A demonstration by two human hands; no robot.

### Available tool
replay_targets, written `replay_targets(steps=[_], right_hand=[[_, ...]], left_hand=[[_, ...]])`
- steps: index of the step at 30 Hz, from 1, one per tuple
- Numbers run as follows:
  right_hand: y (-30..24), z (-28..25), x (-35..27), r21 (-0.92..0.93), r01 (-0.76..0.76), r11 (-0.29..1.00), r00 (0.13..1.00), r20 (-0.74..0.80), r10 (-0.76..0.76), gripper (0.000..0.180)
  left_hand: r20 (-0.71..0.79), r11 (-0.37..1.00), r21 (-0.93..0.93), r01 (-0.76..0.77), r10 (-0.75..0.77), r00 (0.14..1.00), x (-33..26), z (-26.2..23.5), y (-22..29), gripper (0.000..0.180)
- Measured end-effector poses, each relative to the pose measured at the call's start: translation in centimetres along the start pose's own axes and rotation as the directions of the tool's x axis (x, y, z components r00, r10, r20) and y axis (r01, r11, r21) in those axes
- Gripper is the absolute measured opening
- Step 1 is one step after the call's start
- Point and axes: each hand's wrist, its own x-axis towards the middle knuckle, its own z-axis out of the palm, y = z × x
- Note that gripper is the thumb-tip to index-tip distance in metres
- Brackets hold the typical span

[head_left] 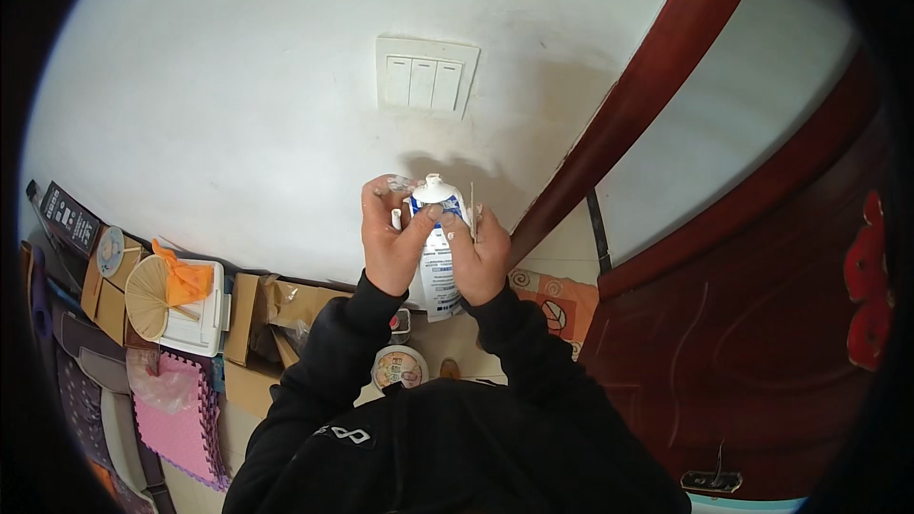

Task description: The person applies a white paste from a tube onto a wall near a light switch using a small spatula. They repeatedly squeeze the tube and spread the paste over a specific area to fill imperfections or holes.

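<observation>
the lower part of the white tube (437, 266) is disappearing behind the left hand (390, 243) and the right hand (479, 252), and its print is showing too small to make out. a thin pale stick (472, 214) by the right hand's fingers (455, 227) is staying too slim to identify. the round tub (399, 367) on the floor is being partly covered by the black sleeves (328, 371).

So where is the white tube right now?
In the head view the white tube sits centre frame, gripped between the left hand and right hand, below the wall switch.
</observation>
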Motion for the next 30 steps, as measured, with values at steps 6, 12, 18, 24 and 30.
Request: replay_targets(steps=[6, 12, 18, 24, 30], right_hand=[[1.2, -0.8, 2.4, -0.209, 0.243, 0.947, 0.967, 0.123, -0.221, 0.013], [0.3, -1.2, 3.6, -0.022, 0.031, 0.999, 0.995, 0.096, -0.029, 0.021], [1.3, -2.4, 5.1, -0.042, 0.201, 0.979, 0.960, 0.208, -0.188, 0.025], [2.0, -2.6, 6.6, -0.231, 0.471, 0.852, 0.880, 0.191, -0.435, 0.026], [2.8, -2.3, 7.7, -0.295, 0.612, 0.734, 0.790, 0.185, -0.585, 0.040]], left_hand=[[0.004, 0.995, -0.067, -0.080, 0.080, 0.997, 0.9, -0.3, -1.9, 0.029], [0.061, 0.998, -0.011, -0.064, 0.064, 0.996, 2.0, -0.1, -2.3, 0.025], [0.099, 0.996, -0.023, -0.081, 0.083, 0.992, 2.5, 0.5, -2.9, 0.022], [0.147, 0.953, 0.105, -0.285, 0.269, 0.952, 3.7, 1.0, -3.9, 0.018], [0.206, 0.805, 0.277, -0.525, 0.484, 0.851, 5.3, 1.4, -3.1, 0.018]])
